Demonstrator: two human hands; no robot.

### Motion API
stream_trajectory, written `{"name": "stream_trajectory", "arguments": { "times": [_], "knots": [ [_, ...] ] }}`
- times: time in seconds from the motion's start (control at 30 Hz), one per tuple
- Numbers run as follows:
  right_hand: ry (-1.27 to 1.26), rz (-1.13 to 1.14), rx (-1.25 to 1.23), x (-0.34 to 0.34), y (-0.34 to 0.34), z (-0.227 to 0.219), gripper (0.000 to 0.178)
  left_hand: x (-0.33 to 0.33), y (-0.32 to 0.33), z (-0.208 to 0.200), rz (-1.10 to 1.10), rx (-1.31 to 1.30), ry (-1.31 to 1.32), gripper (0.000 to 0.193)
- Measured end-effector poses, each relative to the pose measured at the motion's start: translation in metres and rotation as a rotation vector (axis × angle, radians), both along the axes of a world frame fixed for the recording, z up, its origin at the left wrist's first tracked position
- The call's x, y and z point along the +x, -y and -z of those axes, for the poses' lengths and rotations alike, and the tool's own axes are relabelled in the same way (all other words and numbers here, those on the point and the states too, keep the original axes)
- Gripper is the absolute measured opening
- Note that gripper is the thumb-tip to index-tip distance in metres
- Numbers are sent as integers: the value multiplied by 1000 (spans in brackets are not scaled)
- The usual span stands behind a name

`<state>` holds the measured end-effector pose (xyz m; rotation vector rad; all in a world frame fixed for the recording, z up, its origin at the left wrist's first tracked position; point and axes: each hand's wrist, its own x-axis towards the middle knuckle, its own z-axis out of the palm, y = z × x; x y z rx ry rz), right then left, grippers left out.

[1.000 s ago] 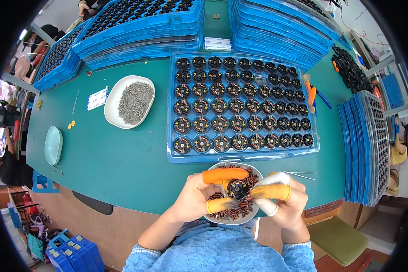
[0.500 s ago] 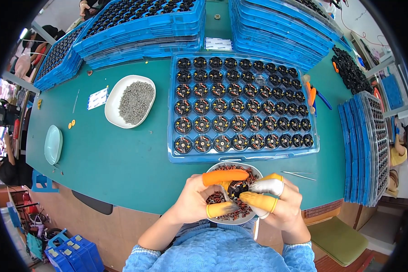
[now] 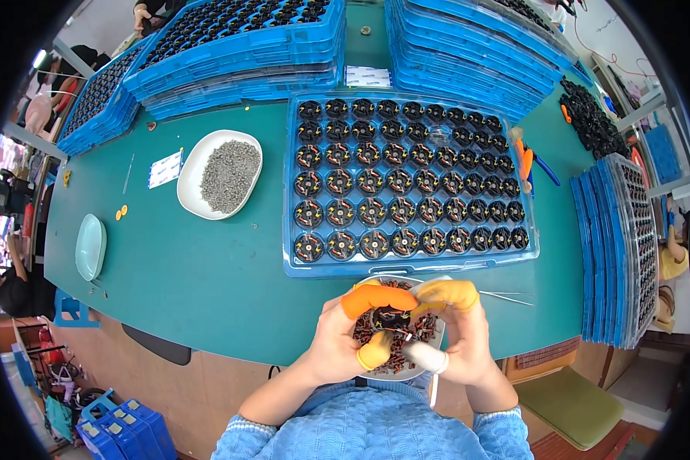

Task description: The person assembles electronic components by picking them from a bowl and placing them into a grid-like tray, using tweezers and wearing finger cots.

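Note:
My left hand (image 3: 345, 333) is closed on a round black plastic part (image 3: 391, 317), with an orange cot on the index finger and a yellow one on the thumb. Beside its right edge, my right hand (image 3: 461, 330) has thumb and index finger spread apart, smeared by motion. A white cot covers that thumb, a yellow one the index finger. A small piece with a pale end shows near the thumb; whether it is touched I cannot tell. Beneath both hands sits a whitish bowl (image 3: 394, 376) of small reddish-brown and dark components.
Beyond the bowl lies a blue tray (image 3: 406, 268) with rows of similar black round parts. A white dish (image 3: 194, 201) holds small metal pieces; a pale green dish (image 3: 90, 247) is farther left. Tweezers (image 3: 506, 297) lie right. Stacked blue trays (image 3: 475, 65) stand behind.
My right fingers have spread and moved up and around the black part's right side. The part has tilted and shifted slightly left in my left hand.

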<state>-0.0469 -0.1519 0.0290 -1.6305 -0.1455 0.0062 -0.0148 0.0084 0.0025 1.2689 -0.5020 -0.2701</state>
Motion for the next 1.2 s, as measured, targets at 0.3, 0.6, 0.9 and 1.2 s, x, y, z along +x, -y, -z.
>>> {"name": "stream_trajectory", "arguments": {
  "times": [0.3,0.6,0.9,1.2],
  "knots": [
    [435,-263,-653,7,9,2,24,-3,2,3,-64,-54,8,39],
    [37,-115,75,-2,0,-2,36,-5,9,0,-41,-85,75,46],
    [-156,-71,541,-2,5,7,42,5,-4,-2,83,113,143,39],
    [-195,-44,590,7,-6,8,34,11,-9,-2,28,174,256,41]
  ]
}}
